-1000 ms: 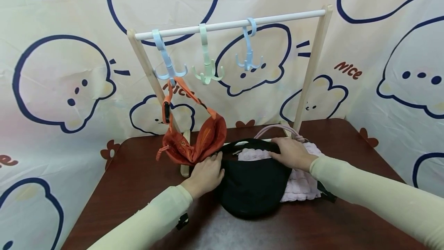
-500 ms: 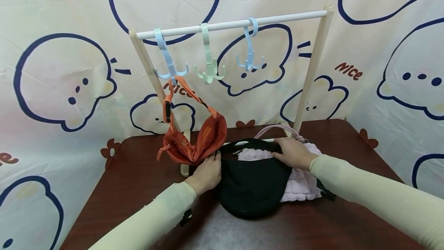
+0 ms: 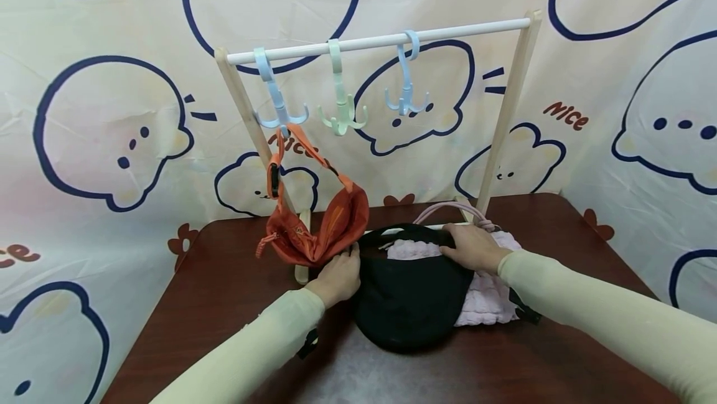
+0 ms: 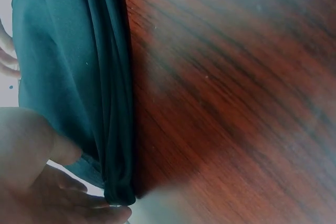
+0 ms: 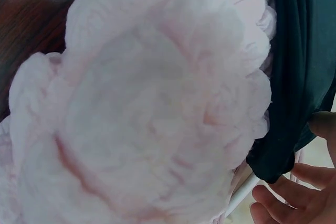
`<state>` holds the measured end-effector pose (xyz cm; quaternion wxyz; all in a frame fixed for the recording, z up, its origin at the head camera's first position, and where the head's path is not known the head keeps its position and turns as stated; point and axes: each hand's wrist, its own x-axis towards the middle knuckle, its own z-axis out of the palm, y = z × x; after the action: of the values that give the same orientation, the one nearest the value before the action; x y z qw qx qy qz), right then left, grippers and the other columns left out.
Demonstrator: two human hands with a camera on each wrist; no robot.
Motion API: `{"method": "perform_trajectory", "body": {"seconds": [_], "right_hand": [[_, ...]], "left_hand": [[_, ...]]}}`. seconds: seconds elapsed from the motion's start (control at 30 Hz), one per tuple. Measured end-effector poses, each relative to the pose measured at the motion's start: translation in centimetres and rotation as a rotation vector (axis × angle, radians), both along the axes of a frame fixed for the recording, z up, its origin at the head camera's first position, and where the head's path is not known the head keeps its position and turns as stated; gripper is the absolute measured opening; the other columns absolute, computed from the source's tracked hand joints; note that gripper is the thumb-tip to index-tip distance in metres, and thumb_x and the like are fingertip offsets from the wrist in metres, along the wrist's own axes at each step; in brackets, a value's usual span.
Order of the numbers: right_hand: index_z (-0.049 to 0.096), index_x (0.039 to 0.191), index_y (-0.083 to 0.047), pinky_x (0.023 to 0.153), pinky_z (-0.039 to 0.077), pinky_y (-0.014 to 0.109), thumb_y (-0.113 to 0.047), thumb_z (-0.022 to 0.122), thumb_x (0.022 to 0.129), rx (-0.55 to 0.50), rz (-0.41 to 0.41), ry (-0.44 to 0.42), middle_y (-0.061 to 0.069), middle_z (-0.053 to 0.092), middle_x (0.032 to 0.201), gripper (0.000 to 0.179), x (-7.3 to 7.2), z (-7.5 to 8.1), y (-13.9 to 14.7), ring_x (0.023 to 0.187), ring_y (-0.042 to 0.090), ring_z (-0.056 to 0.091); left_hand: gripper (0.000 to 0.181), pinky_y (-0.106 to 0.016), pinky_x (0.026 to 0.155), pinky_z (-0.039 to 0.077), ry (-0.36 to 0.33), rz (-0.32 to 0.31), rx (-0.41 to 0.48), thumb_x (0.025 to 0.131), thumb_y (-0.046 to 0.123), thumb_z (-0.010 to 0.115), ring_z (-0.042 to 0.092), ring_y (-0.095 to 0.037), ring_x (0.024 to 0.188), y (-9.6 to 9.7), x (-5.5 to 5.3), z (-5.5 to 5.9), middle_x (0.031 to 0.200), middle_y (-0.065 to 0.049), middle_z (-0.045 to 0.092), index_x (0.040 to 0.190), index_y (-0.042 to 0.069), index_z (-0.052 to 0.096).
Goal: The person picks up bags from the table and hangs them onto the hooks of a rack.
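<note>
A black crescent-shaped bag point(image 3: 411, 307) lies on the table, its strap looped at the back. My left hand point(image 3: 338, 276) grips its upper left corner; the left wrist view has the thumb on one side of the black cloth point(image 4: 58, 66) and fingers on the other. At the upper right corner, my right hand point(image 3: 473, 248) pinches the bag between thumb and fingers, as the right wrist view confirms. A puffy pale pink bag point(image 3: 486, 301) lies partly behind and to the right of the black one. An orange bag point(image 3: 322, 230) hangs just above my left hand, partly covering its fingertips.
A wooden rack with a white rail point(image 3: 381, 42) stands at the back. On it hang a left blue hook point(image 3: 278, 105), a green hook point(image 3: 342, 105) and a right blue hook point(image 3: 406, 89). The orange bag's strap hangs from the left one. Printed cloth point(image 3: 112, 236) surrounds the brown table point(image 3: 213, 304).
My left hand has turned slightly at the bag's left corner, so its thumb shows less. The head view has shifted a little. The black bag and right hand stay nearly still.
</note>
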<state>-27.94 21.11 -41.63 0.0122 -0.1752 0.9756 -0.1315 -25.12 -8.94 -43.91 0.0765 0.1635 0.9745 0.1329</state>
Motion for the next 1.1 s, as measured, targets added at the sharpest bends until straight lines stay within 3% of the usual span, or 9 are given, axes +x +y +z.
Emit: {"method": "perform_trajectory", "body": {"seconds": [0.27,0.6,0.83,0.97,1.1], "right_hand": [[0.06,0.131,0.002,0.092,0.053,0.053,-0.024,0.068,0.096,-0.038,-0.002,0.018,0.021,0.068,0.123,0.043,0.0,0.0,-0.4,0.111,0.036,0.067],[0.072,0.115,0.0,0.086,0.056,0.05,-0.015,0.07,0.094,-0.05,0.017,0.058,0.017,0.072,0.112,0.026,0.1,0.0,-1.0,0.104,0.035,0.07],[0.074,0.11,0.0,0.086,0.056,0.051,-0.013,0.07,0.094,-0.051,0.018,0.089,0.017,0.072,0.108,0.021,0.4,0.1,-1.3,0.101,0.035,0.069],[0.073,0.111,0.0,0.085,0.056,0.051,-0.012,0.068,0.095,-0.062,0.024,0.095,0.017,0.074,0.109,0.02,0.6,0.1,-1.4,0.1,0.034,0.07],[0.072,0.11,-0.002,0.081,0.056,0.049,-0.011,0.066,0.096,-0.079,0.024,0.102,0.015,0.075,0.107,0.018,0.7,0.1,-1.5,0.094,0.029,0.071]], "left_hand": [[0.059,-0.047,0.104,0.05,0.037,0.031,0.007,0.103,0.013,0.051,0.056,-0.041,0.129,0.2,-0.3,-0.6,0.152,-0.029,0.042,0.155,-0.005,0.03],[0.053,-0.047,0.09,0.057,0.145,0.038,-0.042,0.103,0.016,0.055,0.064,-0.04,0.111,0.4,-0.2,-1.2,0.137,-0.028,0.054,0.148,-0.008,0.041],[0.048,-0.047,0.087,0.058,0.199,0.017,-0.073,0.101,0.014,0.057,0.067,-0.04,0.105,0.2,-0.3,-1.4,0.13,-0.028,0.061,0.142,-0.01,0.048],[0.038,-0.047,0.084,0.058,0.228,0.016,-0.1,0.101,0.015,0.057,0.069,-0.037,0.099,0.2,-0.4,-1.4,0.119,-0.023,0.067,0.133,-0.007,0.057],[0.019,-0.046,0.075,0.058,0.236,0.017,-0.127,0.1,0.016,0.06,0.068,-0.033,0.089,0.1,-0.4,-1.3,0.104,-0.017,0.068,0.107,0.001,0.069]]}}
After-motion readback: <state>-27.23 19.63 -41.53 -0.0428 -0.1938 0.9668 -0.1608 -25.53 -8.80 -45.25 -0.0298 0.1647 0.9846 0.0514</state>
